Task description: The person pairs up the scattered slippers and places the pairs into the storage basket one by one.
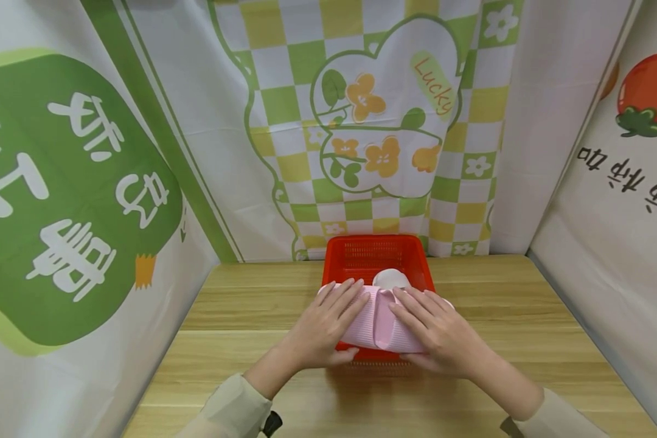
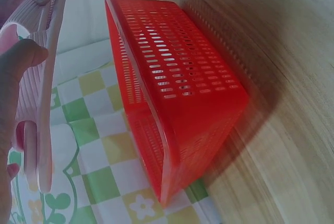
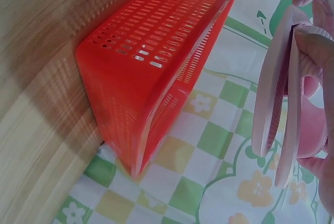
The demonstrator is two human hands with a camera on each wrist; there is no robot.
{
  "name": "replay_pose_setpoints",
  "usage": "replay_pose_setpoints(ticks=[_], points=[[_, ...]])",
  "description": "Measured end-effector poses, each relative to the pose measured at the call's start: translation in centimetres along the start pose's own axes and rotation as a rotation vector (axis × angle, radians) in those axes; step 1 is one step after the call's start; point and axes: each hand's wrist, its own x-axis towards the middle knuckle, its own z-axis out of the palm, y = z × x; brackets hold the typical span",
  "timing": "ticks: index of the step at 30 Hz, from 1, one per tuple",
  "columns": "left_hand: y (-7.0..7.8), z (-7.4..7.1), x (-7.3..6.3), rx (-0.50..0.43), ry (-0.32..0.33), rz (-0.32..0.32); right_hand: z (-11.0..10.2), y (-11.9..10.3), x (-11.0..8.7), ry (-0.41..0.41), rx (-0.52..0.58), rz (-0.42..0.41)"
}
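A pair of pink slide slippers with ribbed straps is held side by side above the red plastic basket. My left hand grips the left one, fingers over the strap and thumb at the near edge. On the other side, my right hand holds the right one the same way. Seen from the left wrist, a slipper sole stands apart from the basket rim. Two soles lie close together in the right wrist view. A whitish rounded piece shows beyond the slippers; I cannot tell what it is.
The basket, with slotted walls, stands on a wood-grain table near its back edge. Behind hangs a green and yellow checked cloth. Printed cloths also line the left and right sides.
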Motion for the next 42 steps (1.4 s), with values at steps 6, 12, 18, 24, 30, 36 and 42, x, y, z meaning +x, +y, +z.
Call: replay_pose_setpoints(ticks=[6, 12, 18, 24, 30, 36, 42], points=[[-0.4, -0.1, -0.1, 0.018, 0.056, 0.018, -0.2, 0.5, -0.2, -0.011, 0.009, 0.016], [-0.6, -0.1, -0.3, 0.040, 0.068, 0.026, -0.3, 0.9, -0.5, -0.026, -0.004, 0.040], [-0.6, 0.0, -0.8, 0.052, 0.064, -0.002, -0.4, 1.2, -0.7, -0.003, -0.008, 0.063], [-0.7, 0.2, -1.3, 0.048, 0.064, -0.031, -0.4, 1.4, -0.8, 0.038, -0.018, 0.095], [-0.9, 0.5, -1.9, 0.045, 0.067, -0.048, -0.5, 1.5, -0.9, 0.054, -0.031, 0.129], [-1.1, 1.0, -2.6, 0.036, 0.036, -0.076, -0.6, 1.5, -0.9, 0.053, -0.037, 0.159], [-1.2, 1.4, -3.4, 0.018, 0.014, -0.111, -0.5, 1.6, -1.0, 0.065, -0.050, 0.175]])
